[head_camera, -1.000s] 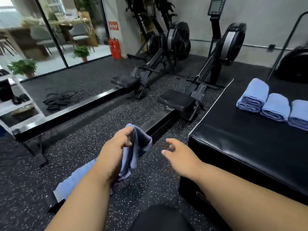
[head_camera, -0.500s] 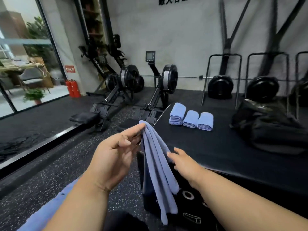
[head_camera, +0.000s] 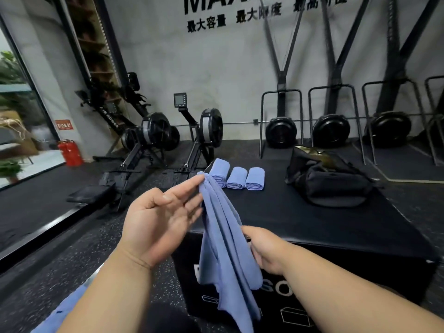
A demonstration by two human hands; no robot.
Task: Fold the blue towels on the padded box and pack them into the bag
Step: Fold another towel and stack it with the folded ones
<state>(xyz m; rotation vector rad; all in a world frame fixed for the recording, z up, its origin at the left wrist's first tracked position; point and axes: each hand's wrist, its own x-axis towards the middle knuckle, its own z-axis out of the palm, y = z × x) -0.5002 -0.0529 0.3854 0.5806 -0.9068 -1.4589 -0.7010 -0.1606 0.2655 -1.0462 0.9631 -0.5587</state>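
Bottom left of frame: more blue cloth point(head_camera: 60, 311) low by the left arm, likely next. Centre: limp blue cloth towel point(head_camera: 223, 236) hangs bunched, not yet on the box. Left hand point(head_camera: 158, 219) pinches its top corner at the fingertips, other fingers straight. Right hand point(head_camera: 266, 251) curls round the mid-length folds. Suggest: slide right hand to a second corner, spread flat on the black padded box point(head_camera: 324, 227), then fold. Further back: three rolled blue towels point(head_camera: 236, 177) in a row; black duffel bag point(head_camera: 331, 181) right of centre, unzipped, well apart from them.
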